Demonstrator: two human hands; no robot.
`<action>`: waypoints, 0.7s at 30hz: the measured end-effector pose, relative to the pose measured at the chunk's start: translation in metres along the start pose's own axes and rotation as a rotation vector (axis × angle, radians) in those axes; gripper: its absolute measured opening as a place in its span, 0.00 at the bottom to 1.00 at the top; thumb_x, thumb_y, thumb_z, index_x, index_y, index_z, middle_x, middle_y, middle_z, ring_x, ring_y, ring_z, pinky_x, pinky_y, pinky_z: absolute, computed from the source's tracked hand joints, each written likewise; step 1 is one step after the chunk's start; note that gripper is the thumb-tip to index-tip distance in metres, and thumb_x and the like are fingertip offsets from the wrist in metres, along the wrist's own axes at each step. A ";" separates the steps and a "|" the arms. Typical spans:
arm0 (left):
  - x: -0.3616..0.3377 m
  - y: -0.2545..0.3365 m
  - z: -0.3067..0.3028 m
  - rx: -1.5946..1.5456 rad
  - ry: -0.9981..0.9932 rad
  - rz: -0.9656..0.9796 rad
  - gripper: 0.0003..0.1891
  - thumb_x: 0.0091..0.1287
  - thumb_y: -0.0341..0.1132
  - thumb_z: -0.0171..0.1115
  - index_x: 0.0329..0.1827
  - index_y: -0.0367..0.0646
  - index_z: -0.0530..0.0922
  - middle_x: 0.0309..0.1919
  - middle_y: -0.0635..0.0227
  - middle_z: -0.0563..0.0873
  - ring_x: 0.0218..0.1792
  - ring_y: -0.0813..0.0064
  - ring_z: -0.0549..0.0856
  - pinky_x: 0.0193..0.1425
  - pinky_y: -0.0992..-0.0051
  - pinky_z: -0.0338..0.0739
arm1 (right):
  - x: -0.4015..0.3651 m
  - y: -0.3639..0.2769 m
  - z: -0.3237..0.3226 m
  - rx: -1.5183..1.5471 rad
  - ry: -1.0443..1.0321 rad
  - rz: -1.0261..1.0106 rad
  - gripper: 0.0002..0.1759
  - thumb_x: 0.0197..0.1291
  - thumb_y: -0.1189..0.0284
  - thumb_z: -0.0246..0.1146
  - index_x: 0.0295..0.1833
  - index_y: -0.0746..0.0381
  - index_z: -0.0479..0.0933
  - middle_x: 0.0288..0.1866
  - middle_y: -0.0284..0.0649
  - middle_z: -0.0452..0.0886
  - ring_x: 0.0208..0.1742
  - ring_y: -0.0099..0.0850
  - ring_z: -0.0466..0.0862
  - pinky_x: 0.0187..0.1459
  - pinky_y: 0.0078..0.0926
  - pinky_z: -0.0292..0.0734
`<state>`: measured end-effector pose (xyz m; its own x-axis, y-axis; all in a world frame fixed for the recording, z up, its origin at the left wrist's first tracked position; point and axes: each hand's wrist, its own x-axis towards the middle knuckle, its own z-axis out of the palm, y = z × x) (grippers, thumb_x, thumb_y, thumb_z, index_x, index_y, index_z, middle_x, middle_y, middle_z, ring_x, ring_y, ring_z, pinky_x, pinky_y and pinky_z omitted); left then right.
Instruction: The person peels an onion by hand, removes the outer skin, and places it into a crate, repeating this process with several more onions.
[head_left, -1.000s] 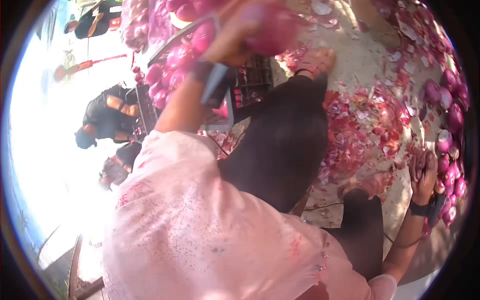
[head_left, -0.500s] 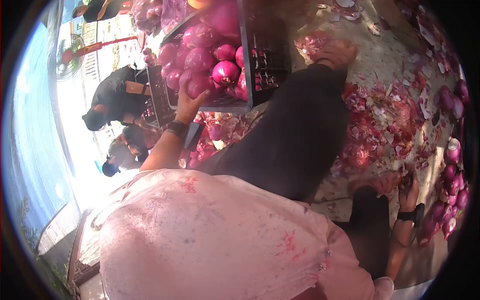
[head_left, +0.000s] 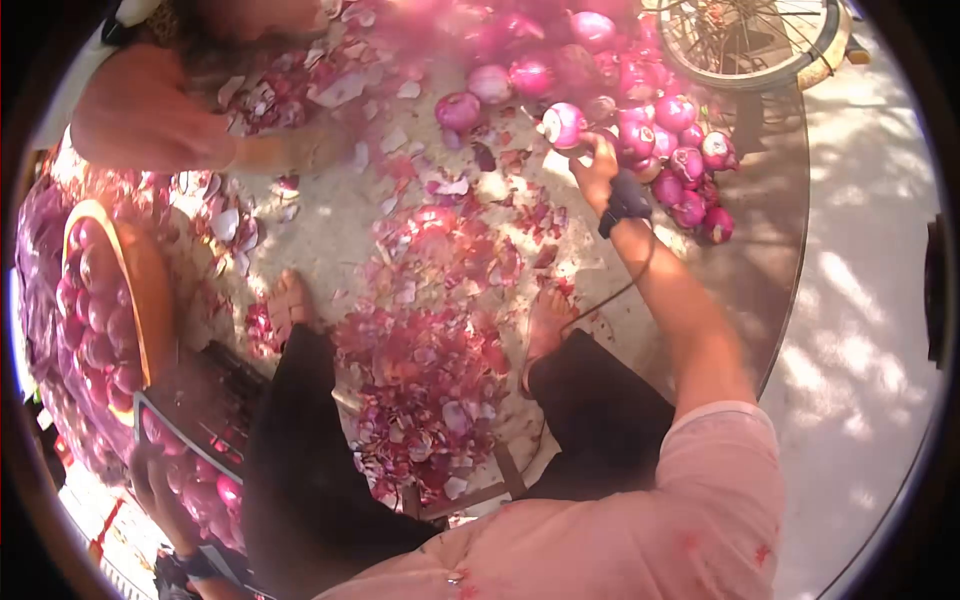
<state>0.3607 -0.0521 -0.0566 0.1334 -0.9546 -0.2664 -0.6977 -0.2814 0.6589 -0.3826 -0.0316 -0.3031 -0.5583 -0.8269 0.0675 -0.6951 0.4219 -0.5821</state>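
Observation:
My right hand (head_left: 596, 172), with a dark band at the wrist, reaches out to the heap of red onions at the upper right. Its fingers are closed at a peeled red onion (head_left: 564, 125) with a pale root end, at the left side of the heap (head_left: 672, 150). At the lower left, my left hand (head_left: 155, 492) lies in shade over the dark plastic crate (head_left: 190, 440). Its fingers are stretched out beside the purple-red onions (head_left: 195, 485) in the crate, and nothing shows in them.
Loose onion skins (head_left: 430, 340) cover the floor between my feet. An orange basin (head_left: 150, 300) of onions stands at the left beside a purple net sack (head_left: 40, 290). Another person's arm (head_left: 150, 125) reaches in at the upper left. A spoked wheel (head_left: 745, 40) stands at the upper right.
The view has swung from the crate toward the floor and onion heap. My right hand has moved from beside my foot out to an onion; my left hand has come off the onion in the crate.

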 end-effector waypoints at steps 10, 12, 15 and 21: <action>0.102 0.217 0.246 -0.146 -0.831 0.534 0.20 0.60 0.22 0.59 0.58 0.37 0.74 0.48 0.64 0.82 0.53 0.74 0.81 0.58 0.74 0.73 | 0.076 -0.001 0.039 -0.725 -0.139 0.096 0.35 0.45 0.56 0.68 0.61 0.54 0.71 0.63 0.47 0.67 0.68 0.52 0.63 0.61 0.54 0.65; 0.098 0.223 0.279 -0.012 -0.919 0.674 0.20 0.58 0.22 0.62 0.55 0.37 0.76 0.47 0.63 0.82 0.52 0.71 0.81 0.58 0.73 0.73 | 0.077 -0.002 0.034 -0.814 -0.220 0.103 0.30 0.48 0.57 0.66 0.59 0.53 0.72 0.64 0.48 0.66 0.68 0.53 0.63 0.61 0.54 0.65; 0.087 0.203 0.309 -0.098 -1.087 0.533 0.19 0.62 0.25 0.63 0.57 0.37 0.75 0.46 0.64 0.82 0.50 0.73 0.81 0.59 0.72 0.73 | 0.067 0.005 0.016 -0.737 -0.194 0.004 0.38 0.39 0.58 0.72 0.60 0.52 0.69 0.63 0.52 0.67 0.68 0.54 0.63 0.60 0.57 0.65; 0.093 0.156 0.336 -0.343 -1.208 0.101 0.20 0.67 0.32 0.61 0.62 0.40 0.73 0.47 0.65 0.82 0.52 0.74 0.80 0.58 0.71 0.73 | 0.031 0.027 0.026 -0.352 -0.168 -0.033 0.44 0.39 0.65 0.75 0.64 0.58 0.62 0.55 0.54 0.73 0.57 0.56 0.74 0.56 0.48 0.74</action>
<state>0.0282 -0.1515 -0.2147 -0.7637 -0.3259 -0.5572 -0.4245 -0.3968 0.8139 -0.4076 -0.0554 -0.3378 -0.4715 -0.8791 -0.0697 -0.8405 0.4719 -0.2662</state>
